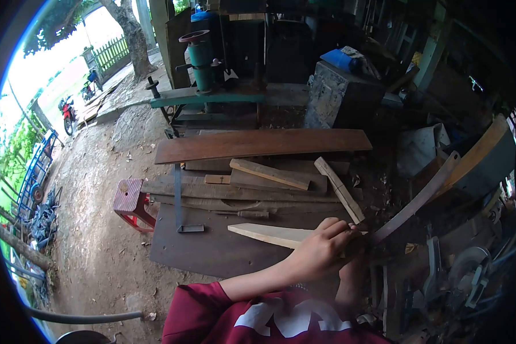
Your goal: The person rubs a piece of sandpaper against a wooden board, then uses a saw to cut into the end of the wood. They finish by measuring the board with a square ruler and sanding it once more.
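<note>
My left hand (pixel 329 241) is closed in front of the pale curved board (pixel 264 233); what its fingers hold is hidden. Close beside and below it, my right hand (pixel 354 269) is in shadow, its fingers mostly hidden. From beside both hands a long, thin, blade-like strip (pixel 418 198) reaches up to the right; which hand touches it is unclear. Just above the hands lies a short wooden bar (pixel 339 190) with a dark line along it. A metal square (pixel 178 200) and a slim wooden-handled tool (pixel 252 214) rest on the dark worktop (pixel 195 243).
A long reddish-brown plank (pixel 264 144) spans the worktop's far side, near several wood offcuts (pixel 269 174). Left is a checkered stool (pixel 129 195). Behind stand a green machine (pixel 200 66) and a dark cabinet (pixel 341 94). Metal equipment (pixel 470 272) is at lower right.
</note>
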Action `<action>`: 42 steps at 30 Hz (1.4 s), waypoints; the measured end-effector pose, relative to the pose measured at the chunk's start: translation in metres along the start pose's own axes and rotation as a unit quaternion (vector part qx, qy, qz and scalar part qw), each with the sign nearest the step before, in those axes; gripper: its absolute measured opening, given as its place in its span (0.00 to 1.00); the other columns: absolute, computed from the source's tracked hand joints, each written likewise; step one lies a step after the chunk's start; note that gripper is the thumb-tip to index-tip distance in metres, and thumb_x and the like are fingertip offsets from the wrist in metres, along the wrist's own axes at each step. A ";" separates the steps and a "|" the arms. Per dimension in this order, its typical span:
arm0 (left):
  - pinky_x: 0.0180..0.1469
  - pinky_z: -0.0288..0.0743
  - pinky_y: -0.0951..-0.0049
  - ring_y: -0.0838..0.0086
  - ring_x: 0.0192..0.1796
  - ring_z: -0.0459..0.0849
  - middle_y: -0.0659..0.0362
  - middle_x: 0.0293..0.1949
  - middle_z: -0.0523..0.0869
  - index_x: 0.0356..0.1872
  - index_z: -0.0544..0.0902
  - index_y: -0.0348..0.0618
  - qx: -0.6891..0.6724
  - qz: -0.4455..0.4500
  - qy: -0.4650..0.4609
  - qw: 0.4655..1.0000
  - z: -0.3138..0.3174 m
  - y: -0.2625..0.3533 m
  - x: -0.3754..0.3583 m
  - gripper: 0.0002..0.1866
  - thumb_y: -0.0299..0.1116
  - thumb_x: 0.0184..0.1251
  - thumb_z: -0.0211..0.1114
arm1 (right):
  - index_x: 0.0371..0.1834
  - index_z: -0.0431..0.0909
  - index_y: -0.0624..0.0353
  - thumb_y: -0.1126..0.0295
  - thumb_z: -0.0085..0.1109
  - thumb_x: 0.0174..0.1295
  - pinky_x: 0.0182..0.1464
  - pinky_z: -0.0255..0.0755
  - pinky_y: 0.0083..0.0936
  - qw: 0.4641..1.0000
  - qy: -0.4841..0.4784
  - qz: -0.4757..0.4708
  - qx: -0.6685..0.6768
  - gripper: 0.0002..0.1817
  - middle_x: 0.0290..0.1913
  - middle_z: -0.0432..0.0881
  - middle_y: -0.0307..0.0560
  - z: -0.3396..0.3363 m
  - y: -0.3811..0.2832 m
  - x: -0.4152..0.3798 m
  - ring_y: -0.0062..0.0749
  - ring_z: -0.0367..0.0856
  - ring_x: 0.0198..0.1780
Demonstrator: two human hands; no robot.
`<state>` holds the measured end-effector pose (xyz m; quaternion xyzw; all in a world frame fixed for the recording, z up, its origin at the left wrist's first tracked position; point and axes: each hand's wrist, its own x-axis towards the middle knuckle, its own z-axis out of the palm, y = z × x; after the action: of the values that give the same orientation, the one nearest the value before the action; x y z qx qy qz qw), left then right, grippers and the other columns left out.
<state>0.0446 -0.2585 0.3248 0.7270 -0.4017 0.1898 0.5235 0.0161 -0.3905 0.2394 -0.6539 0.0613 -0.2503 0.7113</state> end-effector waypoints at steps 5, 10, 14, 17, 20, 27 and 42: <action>0.41 0.71 0.66 0.59 0.38 0.75 0.53 0.32 0.75 0.41 0.75 0.37 -0.002 0.006 -0.033 0.999 0.017 -0.005 0.005 0.23 0.30 0.39 0.67 | 0.35 0.74 0.62 0.72 0.53 0.53 0.46 0.69 0.23 0.994 0.024 0.032 0.105 0.08 0.38 0.76 0.44 -0.025 0.013 0.006 0.29 0.74 0.44; 0.41 0.71 0.66 0.59 0.38 0.74 0.53 0.31 0.74 0.41 0.75 0.36 0.000 0.019 -0.059 0.998 0.017 -0.011 0.006 0.23 0.28 0.36 0.66 | 0.32 0.73 0.63 0.73 0.53 0.54 0.43 0.69 0.22 0.977 -0.064 -0.024 0.204 0.05 0.37 0.74 0.44 -0.026 0.013 0.018 0.27 0.74 0.40; 0.41 0.72 0.66 0.59 0.37 0.76 0.52 0.31 0.76 0.41 0.76 0.36 0.020 0.024 -0.053 0.998 0.014 -0.016 0.008 0.24 0.26 0.34 0.65 | 0.30 0.72 0.63 0.69 0.53 0.58 0.42 0.68 0.20 0.952 -0.078 0.027 0.293 0.08 0.34 0.73 0.44 -0.012 0.001 0.027 0.25 0.73 0.39; 0.38 0.74 0.67 0.60 0.37 0.78 0.50 0.32 0.77 0.40 0.77 0.36 0.029 0.038 -0.038 0.998 0.003 -0.023 0.016 0.23 0.26 0.35 0.67 | 0.32 0.73 0.64 0.63 0.52 0.60 0.33 0.67 0.13 0.950 -0.090 0.041 0.296 0.13 0.35 0.75 0.45 0.000 0.006 0.036 0.19 0.72 0.31; 0.39 0.75 0.69 0.62 0.35 0.81 0.51 0.29 0.80 0.35 0.81 0.37 0.060 -0.013 0.038 0.997 -0.027 -0.011 0.020 0.16 0.27 0.39 0.69 | 0.39 0.73 0.65 0.59 0.52 0.60 0.22 0.60 0.08 0.981 -0.157 -0.015 0.115 0.17 0.34 0.77 0.45 -0.002 -0.013 0.048 0.11 0.66 0.21; 0.34 0.70 0.77 0.75 0.29 0.75 0.59 0.26 0.79 0.32 0.79 0.33 0.272 -0.185 0.497 0.803 -0.195 0.004 -0.080 0.12 0.35 0.54 0.60 | 0.48 0.71 0.69 0.60 0.50 0.62 0.19 0.54 0.08 0.993 -0.056 0.106 -0.009 0.20 0.23 0.76 0.40 -0.045 0.018 0.056 0.09 0.60 0.16; 0.38 0.72 0.81 0.80 0.33 0.78 0.59 0.33 0.83 0.38 0.81 0.33 0.249 -0.445 0.577 0.638 -0.285 0.081 -0.372 0.17 0.40 0.59 0.61 | 0.35 0.78 0.64 0.62 0.50 0.62 0.25 0.60 0.15 0.954 -0.155 0.160 -0.199 0.15 0.14 0.68 0.34 -0.037 0.123 0.042 0.13 0.66 0.19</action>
<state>-0.2028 0.1352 0.2228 0.6633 0.4167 0.4077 0.4692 0.0708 -0.4396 0.1257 -0.7947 0.1031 -0.0113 0.5980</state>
